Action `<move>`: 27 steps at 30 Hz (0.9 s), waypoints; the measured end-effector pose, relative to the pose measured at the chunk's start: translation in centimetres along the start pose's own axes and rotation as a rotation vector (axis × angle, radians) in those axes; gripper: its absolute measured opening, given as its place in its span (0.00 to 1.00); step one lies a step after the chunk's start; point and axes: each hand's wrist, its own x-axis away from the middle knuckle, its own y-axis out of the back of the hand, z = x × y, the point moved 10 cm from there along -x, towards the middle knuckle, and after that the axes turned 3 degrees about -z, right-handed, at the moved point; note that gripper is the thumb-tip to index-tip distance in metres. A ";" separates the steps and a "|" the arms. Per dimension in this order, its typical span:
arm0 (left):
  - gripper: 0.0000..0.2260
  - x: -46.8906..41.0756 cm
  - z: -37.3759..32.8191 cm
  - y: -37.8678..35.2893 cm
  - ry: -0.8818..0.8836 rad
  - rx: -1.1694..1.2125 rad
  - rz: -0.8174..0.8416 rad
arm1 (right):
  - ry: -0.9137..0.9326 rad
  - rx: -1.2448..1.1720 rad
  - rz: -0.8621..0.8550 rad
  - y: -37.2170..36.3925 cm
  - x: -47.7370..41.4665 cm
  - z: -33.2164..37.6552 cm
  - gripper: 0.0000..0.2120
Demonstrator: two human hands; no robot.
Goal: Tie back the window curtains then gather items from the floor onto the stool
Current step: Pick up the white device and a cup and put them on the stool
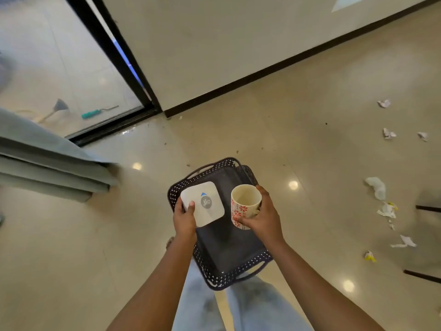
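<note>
1. Glossy beige floor (71,235), tiled, with ceiling lights reflected in it and small dark specks scattered near the doorway.
2. Grey-green curtain (47,163), far left, pleated, its hem resting on the floor.
3. Glass door (59,68) in a black frame. Beyond the pane lie a long-handled brush (57,108) and a teal roller (91,113).
4. Cream wall (214,44) with a black skirting strip (286,63) along its base.
5. Left hand (185,219), fingers (191,205) grasping a white square device (202,204) at its near corner, thumb on top. The device bears a grey "Jio" badge and is held over the left part of the stool.
6. Stool (226,247), dark plastic with a perforated rim, standing on the floor at centre, directly in front of the person's light jeans (202,306).
7. Cup (244,204), cream with a red flower pattern, nothing inside, held upright over the right side of the stool.
8. Right hand (265,218), fingers (245,220) wrapped round the cup from its right side.
9. Crumpled paper scraps (389,133), several, strewn on the floor at right, well apart from the stool. Among them are a pale wrapper (377,187) and a yellow-marked piece (369,256).
10. Dark furniture legs (427,208), far right edge, only partly in view.
</note>
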 end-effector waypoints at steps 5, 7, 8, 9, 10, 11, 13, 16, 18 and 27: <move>0.24 0.1 -1.7 0.5 -0.270 -0.376 -0.090 | 0.093 -0.003 0.028 -1.5 -1.6 0.6 0.49; 0.28 1.3 -2.5 -0.8 -0.469 -0.661 0.004 | 0.115 0.003 0.015 -1.6 -2.1 0.9 0.49; 0.30 1.9 -2.8 -1.9 -0.594 -0.851 0.046 | 0.129 0.014 0.015 -1.7 -2.4 1.1 0.49; 0.34 2.5 -3.0 -2.9 -0.730 -1.052 0.074 | 0.150 0.033 0.023 -1.9 -2.8 1.3 0.49; 0.38 2.6 -2.8 -3.9 -0.843 -1.239 0.099 | 0.178 0.058 0.038 -2.1 -3.2 1.5 0.49; 0.42 2.3 -2.4 -4.6 -0.906 -1.394 0.130 | 0.214 0.091 0.056 -2.4 -3.7 1.9 0.49; 0.50 0.6 -1.3 -5.1 -0.909 -1.612 0.205 | 0.313 0.172 0.072 -2.9 -4.6 3.0 0.48; 0.54 -1.8 -0.8 -4.6 -0.929 -1.747 0.217 | 0.481 0.277 0.057 -4.1 -5.7 4.5 0.48; 0.52 -2.6 -0.9 -4.3 -0.948 -1.734 0.189 | 0.529 0.304 0.068 -5.0 -6.2 4.8 0.48; 0.46 -2.7 -1.5 -3.6 -1.031 -1.630 0.013 | 0.524 0.493 0.043 -6.3 -7.8 2.2 0.49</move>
